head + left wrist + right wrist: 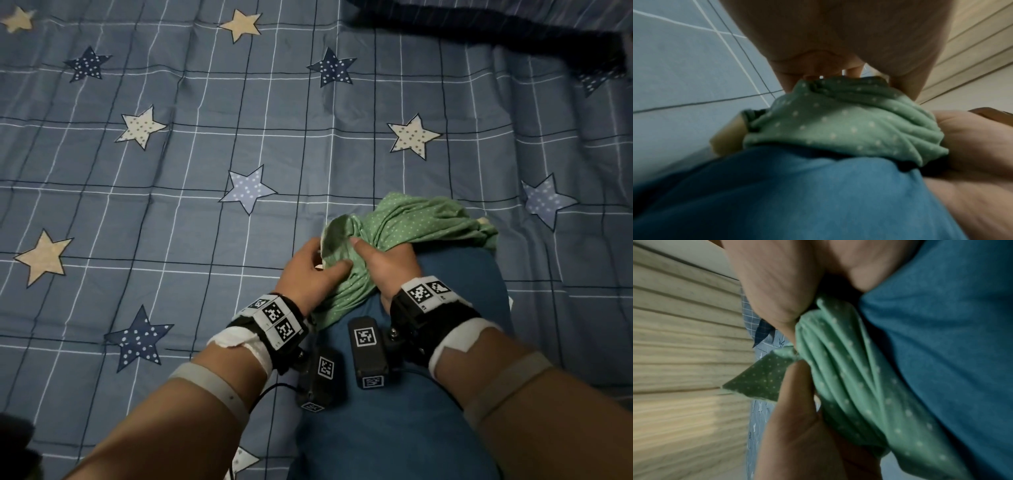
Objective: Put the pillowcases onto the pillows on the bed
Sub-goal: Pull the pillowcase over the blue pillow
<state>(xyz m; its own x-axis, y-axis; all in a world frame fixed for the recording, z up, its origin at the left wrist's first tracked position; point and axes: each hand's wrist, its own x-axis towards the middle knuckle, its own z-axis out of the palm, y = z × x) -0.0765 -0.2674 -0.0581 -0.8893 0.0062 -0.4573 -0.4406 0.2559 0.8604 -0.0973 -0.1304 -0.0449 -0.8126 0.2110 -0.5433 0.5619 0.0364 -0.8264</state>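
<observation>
A green pillowcase (pixel 421 219) with white dots is bunched over the far end of a blue pillow (pixel 445 308), which lies lengthwise towards me on the bed. My left hand (pixel 330 255) grips the left side of the case's gathered edge, thumb on top of the cloth. Just to its right, my right hand (pixel 376 257) clutches the same gathered cloth, its fingers hidden in the folds. The left wrist view shows the bunched pillowcase (pixel 838 126) above the pillow (pixel 797 194). In the right wrist view the pillowcase (pixel 849 378) is pulled in folds against the pillow (pixel 941 321).
The bed sheet (pixel 171 171) is blue-grey plaid with printed stars and spreads wide to the left and ahead. A dark fuzzy strip (pixel 513 31) crosses the far right corner. Slatted wooden panelling (pixel 684 337) shows beyond the bed in the wrist views.
</observation>
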